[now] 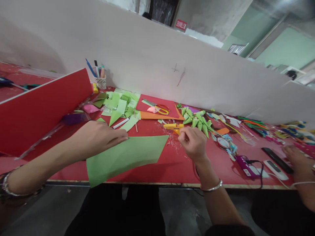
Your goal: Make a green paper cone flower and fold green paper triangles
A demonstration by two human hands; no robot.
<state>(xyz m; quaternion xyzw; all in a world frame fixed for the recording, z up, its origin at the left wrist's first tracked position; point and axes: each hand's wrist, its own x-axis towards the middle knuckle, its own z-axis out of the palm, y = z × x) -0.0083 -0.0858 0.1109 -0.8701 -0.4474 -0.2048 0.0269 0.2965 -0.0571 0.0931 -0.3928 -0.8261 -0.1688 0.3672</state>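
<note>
gap between green sheet (128,158) and right hand (193,143), glue gun (172,127) blocking beyond, perhaps wisps (175,143)

Behind the sheet (128,159), scraps (121,106) lie left of scissors (156,105).

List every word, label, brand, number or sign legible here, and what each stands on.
"卫生间…上三楼": red sign beyond the white partition; its fourth character is too blurred to be sure of.
Purple device: marks on its pale end, too small to read.
Yellow glue gun: no readable lettering.
Scribbles on the partition: no clear word.
</note>
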